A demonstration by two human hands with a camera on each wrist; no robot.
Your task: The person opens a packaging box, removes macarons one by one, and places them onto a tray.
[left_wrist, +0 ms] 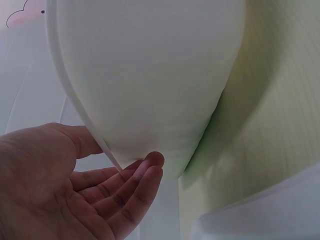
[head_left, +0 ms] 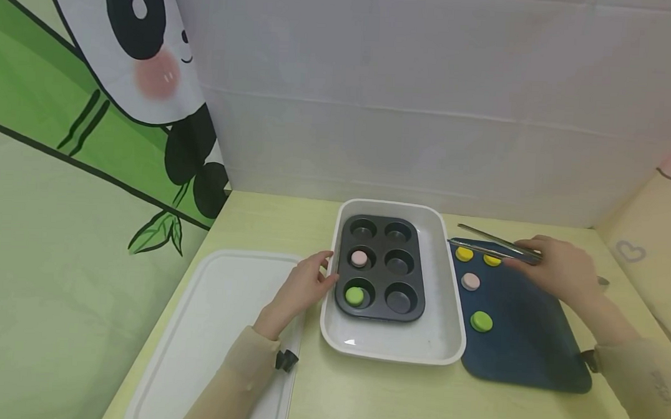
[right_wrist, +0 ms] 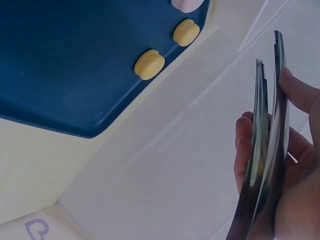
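Observation:
My left hand holds the left rim of a white basin, thumb over the edge and fingers against the outer wall, as the left wrist view shows. Inside the basin lies a dark muffin tin. A pink macaron sits in its left middle cup and a green macaron in the left front cup. My right hand grips metal tongs, their tips apart with nothing between them, above the far part of a blue tray. Two yellow macarons lie below the tongs.
A second pink macaron and a second green macaron lie along the blue tray's left side. A white lid-like tray lies left of the basin, under my left forearm. A white curtain hangs behind the table.

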